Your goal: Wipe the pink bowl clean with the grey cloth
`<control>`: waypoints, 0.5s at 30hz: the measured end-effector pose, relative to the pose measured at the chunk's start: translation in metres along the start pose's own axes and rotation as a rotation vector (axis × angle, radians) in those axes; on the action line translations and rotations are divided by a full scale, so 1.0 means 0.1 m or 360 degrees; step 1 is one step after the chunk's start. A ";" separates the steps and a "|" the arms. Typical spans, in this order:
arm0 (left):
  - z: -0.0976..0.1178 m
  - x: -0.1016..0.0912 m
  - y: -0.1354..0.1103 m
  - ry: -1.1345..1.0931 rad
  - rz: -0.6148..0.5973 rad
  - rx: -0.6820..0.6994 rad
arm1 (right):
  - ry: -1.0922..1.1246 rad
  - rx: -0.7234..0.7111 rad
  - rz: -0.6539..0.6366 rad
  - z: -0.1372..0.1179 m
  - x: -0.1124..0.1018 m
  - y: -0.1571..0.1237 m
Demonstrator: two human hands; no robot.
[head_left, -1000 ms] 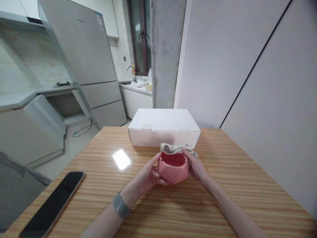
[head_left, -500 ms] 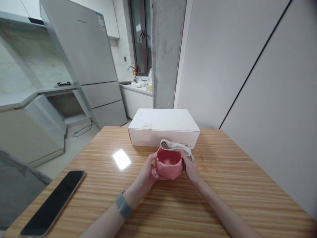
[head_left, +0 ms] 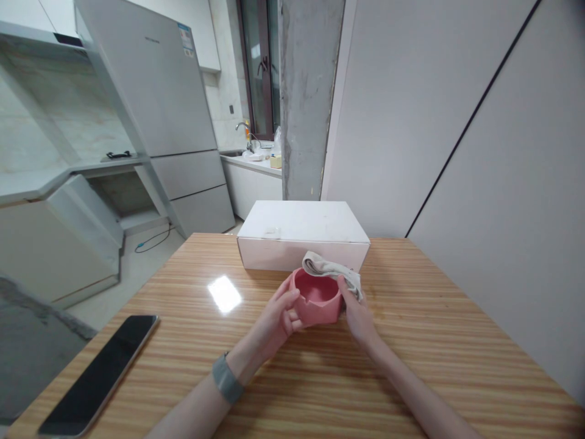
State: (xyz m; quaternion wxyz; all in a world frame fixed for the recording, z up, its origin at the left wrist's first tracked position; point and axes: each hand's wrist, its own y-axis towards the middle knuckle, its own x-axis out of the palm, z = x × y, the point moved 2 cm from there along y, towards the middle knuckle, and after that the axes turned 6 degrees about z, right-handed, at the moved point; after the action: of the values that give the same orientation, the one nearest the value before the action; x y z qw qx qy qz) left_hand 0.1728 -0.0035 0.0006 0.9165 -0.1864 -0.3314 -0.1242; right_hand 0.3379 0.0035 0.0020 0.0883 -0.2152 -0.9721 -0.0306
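Observation:
A pink faceted ashtray (head_left: 320, 310) with notches in its rim is held above the table, its hollow tilted toward me. My left hand (head_left: 284, 312) grips its left side, thumb at the rim and fingers underneath. My right hand (head_left: 355, 311) is closed on a folded off-white cloth (head_left: 331, 268) at the ashtray's right side. The cloth lies along the far rim, and part of it is hidden behind my right hand and the ashtray.
A closed white box (head_left: 304, 228) stands just behind the ashtray on the wood-grain table (head_left: 425, 341). At the table's left edge lies a dark phone (head_left: 100, 375). Beyond are a fridge (head_left: 155, 91), a concrete pillar (head_left: 308, 100) and a sink counter (head_left: 251, 174).
The ashtray has shifted slightly to the right and tilted a little. My right hand and the cloth have moved slightly right, and my left thumb has come over the rim.

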 end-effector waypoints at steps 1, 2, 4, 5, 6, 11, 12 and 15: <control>0.01 -0.01 0.00 0.0005 -0.0016 -0.0054 | -0.0009 0.0019 0.0007 0.00 -0.03 0.04; 0.03 -0.03 0.01 -0.0002 -0.0018 -0.0118 | -0.0003 0.0042 -0.0026 0.00 -0.04 0.07; 0.05 -0.06 0.02 -0.0030 -0.0026 -0.0263 | 0.0037 0.0069 -0.0135 0.00 -0.04 0.12; 0.06 -0.06 0.02 -0.0045 -0.0047 -0.0325 | 0.0066 0.0084 -0.0200 0.00 -0.03 0.13; 0.06 -0.07 0.02 -0.0055 -0.0079 -0.0378 | 0.0099 0.0114 -0.0271 -0.01 -0.02 0.12; -0.01 -0.07 0.01 -0.0039 -0.0116 -0.0529 | 0.0146 0.0254 -0.0392 -0.06 0.03 0.08; -0.02 -0.07 0.01 -0.0038 -0.0104 -0.0511 | 0.0127 0.0231 -0.0373 -0.07 0.03 0.08; -0.03 -0.05 0.02 -0.0059 -0.0083 -0.0358 | 0.0023 0.0147 -0.0324 -0.08 -0.01 0.09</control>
State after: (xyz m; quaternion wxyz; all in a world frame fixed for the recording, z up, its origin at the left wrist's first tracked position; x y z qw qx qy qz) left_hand 0.1718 -0.0025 -0.0056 0.8801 -0.2816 -0.3369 -0.1808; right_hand 0.3439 0.0109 0.0095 0.1016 -0.1110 -0.9886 0.0039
